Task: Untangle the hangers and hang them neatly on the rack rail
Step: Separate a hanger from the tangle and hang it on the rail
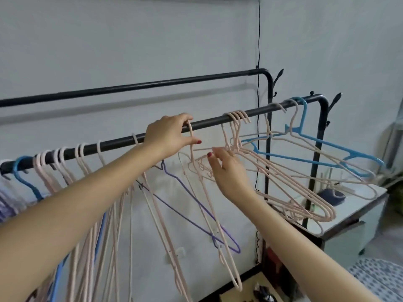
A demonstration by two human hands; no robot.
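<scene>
Left hand [169,136] pinching pink hanger [192,139] hook at the rail [122,139], mid-span; right hand [229,168] fingers loosely spread on neighbouring tangle [272,171]; risk: snagged shoulders dragging several off together.

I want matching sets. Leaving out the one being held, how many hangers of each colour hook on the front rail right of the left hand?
Pink hangers: 6
Blue hanger: 1
Total: 7, without the held hanger in the left hand
</scene>
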